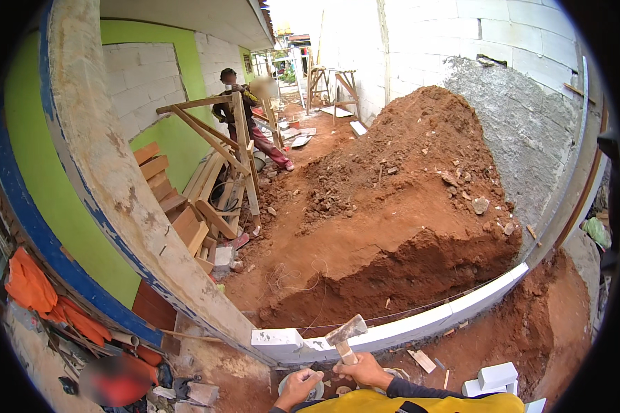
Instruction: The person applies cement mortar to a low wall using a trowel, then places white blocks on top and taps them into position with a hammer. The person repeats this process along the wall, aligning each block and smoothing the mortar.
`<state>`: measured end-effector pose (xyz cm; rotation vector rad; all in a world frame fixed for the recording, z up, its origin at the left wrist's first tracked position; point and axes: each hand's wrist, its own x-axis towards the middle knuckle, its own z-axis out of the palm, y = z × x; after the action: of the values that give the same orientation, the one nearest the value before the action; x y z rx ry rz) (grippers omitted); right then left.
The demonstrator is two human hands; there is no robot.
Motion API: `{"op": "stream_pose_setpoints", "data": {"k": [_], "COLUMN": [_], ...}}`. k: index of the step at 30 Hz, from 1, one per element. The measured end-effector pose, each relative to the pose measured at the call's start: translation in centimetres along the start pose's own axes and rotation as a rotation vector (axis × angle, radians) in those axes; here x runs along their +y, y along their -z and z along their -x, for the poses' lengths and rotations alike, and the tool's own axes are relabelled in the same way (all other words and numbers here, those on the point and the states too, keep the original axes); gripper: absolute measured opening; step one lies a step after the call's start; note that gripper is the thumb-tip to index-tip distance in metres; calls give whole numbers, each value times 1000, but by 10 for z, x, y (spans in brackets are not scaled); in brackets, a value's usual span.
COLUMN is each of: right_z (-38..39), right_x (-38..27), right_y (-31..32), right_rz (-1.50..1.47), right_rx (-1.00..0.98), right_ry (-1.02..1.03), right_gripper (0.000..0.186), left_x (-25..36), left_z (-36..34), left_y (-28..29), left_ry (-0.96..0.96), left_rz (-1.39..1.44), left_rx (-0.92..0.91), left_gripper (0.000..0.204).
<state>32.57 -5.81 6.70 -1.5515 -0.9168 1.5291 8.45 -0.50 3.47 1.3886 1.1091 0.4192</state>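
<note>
Head-high, downward over block row point(420, 320)

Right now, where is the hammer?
In the head view, the hammer is at the lower centre, its handle held in the right hand, its head raised over the row of white blocks. The left hand is beside it.

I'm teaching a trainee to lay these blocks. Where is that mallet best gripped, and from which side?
By the wooden handle, low down, coming from below on the person's side: the heavy head points up and away over the white block row. The right hand already holds it there.
</note>
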Motion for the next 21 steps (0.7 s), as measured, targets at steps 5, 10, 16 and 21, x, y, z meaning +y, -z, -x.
{"op": "stream_pose_setpoints", "data": {"k": [5, 10, 16, 21], "right_z": [4, 5, 5, -2], "right_x": [-6, -10, -10, -16], "right_y": [2, 3, 1, -9], "right_rz": [-4, -67, -63, -183], "right_rx": [48, 64, 155, 243], "right_ry": [-14, 4, -8, 96], "right_gripper": [29, 27, 24, 22], "left_x": [-17, -15, -12, -2], "left_z": [-2, 0, 0, 1], "left_y": [2, -4, -13, -9], "left_ry": [-40, -12, -71, 80], "left_rz": [-47, 26, 133, 257], "left_rx": [16, 76, 278, 126], "left_gripper": [42, 35, 28, 29]}}
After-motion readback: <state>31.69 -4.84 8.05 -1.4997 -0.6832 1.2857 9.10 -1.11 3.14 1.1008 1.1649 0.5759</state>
